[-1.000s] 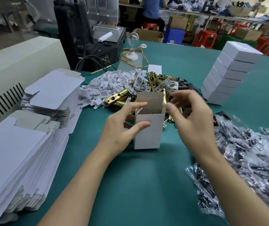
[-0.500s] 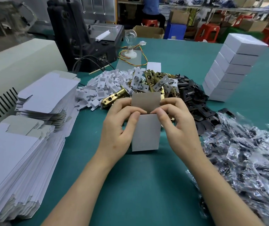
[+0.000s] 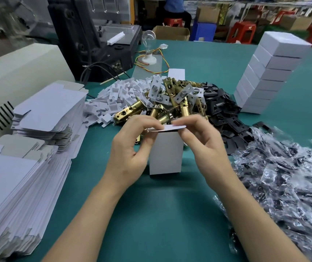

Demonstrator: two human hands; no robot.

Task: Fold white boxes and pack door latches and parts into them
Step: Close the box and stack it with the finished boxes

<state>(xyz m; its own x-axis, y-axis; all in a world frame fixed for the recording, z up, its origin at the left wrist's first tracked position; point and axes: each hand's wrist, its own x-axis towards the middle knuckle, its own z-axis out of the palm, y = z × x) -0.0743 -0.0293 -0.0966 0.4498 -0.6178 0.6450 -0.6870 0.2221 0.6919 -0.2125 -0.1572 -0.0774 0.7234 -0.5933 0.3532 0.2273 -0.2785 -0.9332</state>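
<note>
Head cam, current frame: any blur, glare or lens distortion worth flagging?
Head view: edges stretch, and the stack of closed boxes seems to lean, likely lens bend; the plastic bags at right are smeared with white glare; the left hand and right hand pinching the box flap look slightly soft; light is even, with a faint shadow beneath the box; the brass latches read fairly sharp.

We stand at a packing bench [image 3: 161, 214] in what looks like a factory: stacks of flat box blanks [image 3: 38, 114], a heap of brass latches [image 3: 170, 103], bagged parts [image 3: 283, 176], cartons [image 3: 170, 33] and red stools [image 3: 242, 31] behind.
</note>
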